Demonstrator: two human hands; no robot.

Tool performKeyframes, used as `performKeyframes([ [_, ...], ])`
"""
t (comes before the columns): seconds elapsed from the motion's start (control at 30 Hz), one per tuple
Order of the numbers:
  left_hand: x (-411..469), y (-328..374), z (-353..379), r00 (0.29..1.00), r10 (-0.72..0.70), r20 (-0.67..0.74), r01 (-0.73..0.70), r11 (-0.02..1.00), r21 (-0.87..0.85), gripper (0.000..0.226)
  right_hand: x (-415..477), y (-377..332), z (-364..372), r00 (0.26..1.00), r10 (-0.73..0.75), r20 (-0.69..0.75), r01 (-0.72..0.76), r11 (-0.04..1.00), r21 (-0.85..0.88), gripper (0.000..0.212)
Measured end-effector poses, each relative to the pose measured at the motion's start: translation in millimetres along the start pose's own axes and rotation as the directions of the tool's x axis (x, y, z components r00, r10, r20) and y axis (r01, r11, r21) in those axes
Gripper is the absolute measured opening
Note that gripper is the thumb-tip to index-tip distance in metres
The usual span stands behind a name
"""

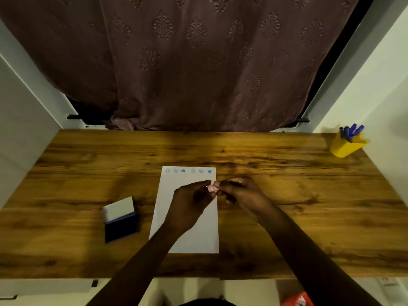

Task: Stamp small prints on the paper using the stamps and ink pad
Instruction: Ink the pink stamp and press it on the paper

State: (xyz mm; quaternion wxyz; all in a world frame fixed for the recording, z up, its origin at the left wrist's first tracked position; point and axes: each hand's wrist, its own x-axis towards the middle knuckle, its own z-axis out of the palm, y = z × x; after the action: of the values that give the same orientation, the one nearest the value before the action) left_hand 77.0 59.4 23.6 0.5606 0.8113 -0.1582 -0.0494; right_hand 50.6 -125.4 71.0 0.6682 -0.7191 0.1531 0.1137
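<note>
Already one row of six blue prints across paper top; rest blank. Both hands, left hand and right hand, pinch small pink stamp together over paper's right edge; open ink pad left of paper.

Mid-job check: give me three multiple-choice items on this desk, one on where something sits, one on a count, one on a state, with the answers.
1. Where is the ink pad relative to the paper?
A. To its left
B. To its right
C. On top of it

2. How many blue prints are along the paper's far edge?
A. Two
B. Six
C. Ten

3. What state is the ink pad in?
A. Closed
B. Open, lid raised
C. Upside down

Answers:
1 A, it lies on the table left of the sheet.
2 B, six marks sit in one row.
3 B, the pale lid stands up behind the dark pad.
</note>
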Motion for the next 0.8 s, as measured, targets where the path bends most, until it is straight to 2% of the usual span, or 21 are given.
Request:
performKeyframes([
  [0.1,-3.0,-3.3,-13.8,0.999,-0.002,-0.043,0.0,0.999,-0.041,0.045,1.4,-4.2,18.3,0.997,0.066,-0.03,-0.065,0.997,0.043,0.03],
  [0.17,-5.8,-5.1,-24.9,0.998,-0.046,-0.042,0.043,0.997,-0.067,0.044,5.1,-6.6,29.5,0.994,0.099,-0.033,-0.1,0.994,-0.031,0.036],
  [0.27,-9.3,-8.7,-40.9,0.995,-0.095,-0.033,0.089,0.986,-0.143,0.034,9.1,-9.9,41.6,0.996,0.083,0.042,-0.075,0.983,-0.166,0.044],
  [0.43,-20.8,-15.5,-71.4,0.992,-0.116,-0.057,0.105,0.982,-0.158,0.022,15.2,-13.6,67.5,0.987,0.04,0.155,-0.023,0.994,-0.108,0.037],
  [0.53,-27.5,-23.4,-94.0,0.971,-0.209,-0.119,0.178,0.957,-0.23,0.017,21.6,-16.7,86.6,0.983,0.015,0.182,0.0,0.997,-0.083,0.026],
  [0.7,-49.0,-42.4,-148.2,0.928,-0.263,-0.266,0.211,0.955,-0.208,0.01,37.9,-17.6,121.6,0.987,-0.086,0.137,0.113,0.972,-0.206,0.016],
  [0.8,-59.1,-53.8,-178.6,0.894,-0.305,-0.328,0.221,0.937,-0.271,0.014,46.2,-9.0,151.3,0.983,-0.143,0.117,0.178,0.909,-0.377,0.025],
])
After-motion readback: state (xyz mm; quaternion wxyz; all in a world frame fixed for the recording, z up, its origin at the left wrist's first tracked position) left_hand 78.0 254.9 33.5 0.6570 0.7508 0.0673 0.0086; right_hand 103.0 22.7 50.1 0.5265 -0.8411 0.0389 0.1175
